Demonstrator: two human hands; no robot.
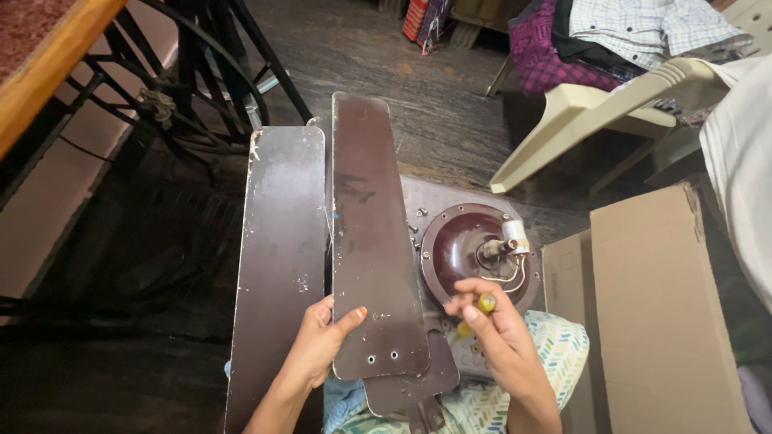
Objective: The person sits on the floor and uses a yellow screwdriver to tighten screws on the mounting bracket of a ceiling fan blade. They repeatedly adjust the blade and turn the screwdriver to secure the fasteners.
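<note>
My left hand (318, 345) grips the near end of a long brown fan blade (370, 241), thumb on top, near its screw holes. That blade lies over another blade bracket (410, 390). A second brown blade (277, 265) lies to its left. My right hand (490, 333) is closed on a yellow-handled screwdriver (480, 309), just in front of the round brown fan motor (466, 245) with its white capacitor and wires (513, 241). The motor rests on my lap, over a patterned cloth (555, 337).
A cardboard box (655, 313) stands at the right. A cream plastic chair (603, 112) holding clothes sits at the back right. A black iron sewing-machine stand (193, 80) under a wooden table (48, 64) is at the left. The floor is dark.
</note>
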